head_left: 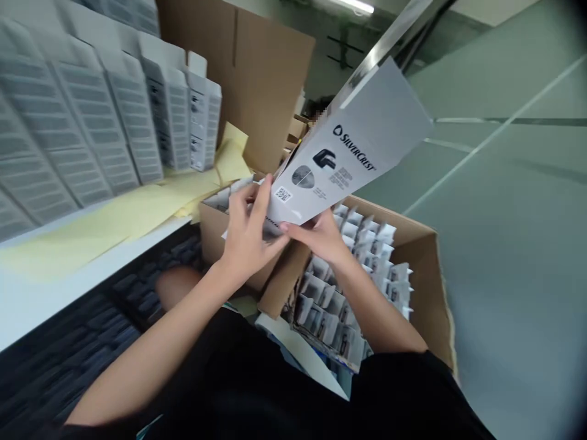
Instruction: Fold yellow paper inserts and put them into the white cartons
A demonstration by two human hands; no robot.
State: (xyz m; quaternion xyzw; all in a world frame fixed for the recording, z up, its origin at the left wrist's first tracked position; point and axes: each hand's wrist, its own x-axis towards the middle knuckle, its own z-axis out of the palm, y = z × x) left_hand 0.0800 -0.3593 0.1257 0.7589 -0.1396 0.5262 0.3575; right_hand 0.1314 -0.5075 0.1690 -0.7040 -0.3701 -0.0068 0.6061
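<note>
Between my two hands is a tall white product box (353,140) printed with "SilverCrest", a small black picture and a code square. It is held tilted, its far end up to the right. My left hand (250,223) grips the near end's left side, fingers along the edge. My right hand (321,235) is closed round the lower right edge, thumb on the printed face and the other fingers hidden beneath. Below the right forearm stands an open cardboard carton (419,256) filled with rows of white packs (332,299).
Several similar white boxes (87,104) stand in a row on a white table (46,293) at left, beside yellow paper (114,214). A large brown cardboard flap (266,67) rises behind. Dark trays (87,354) lie under the table. A frosted glass wall (513,244) bounds the right.
</note>
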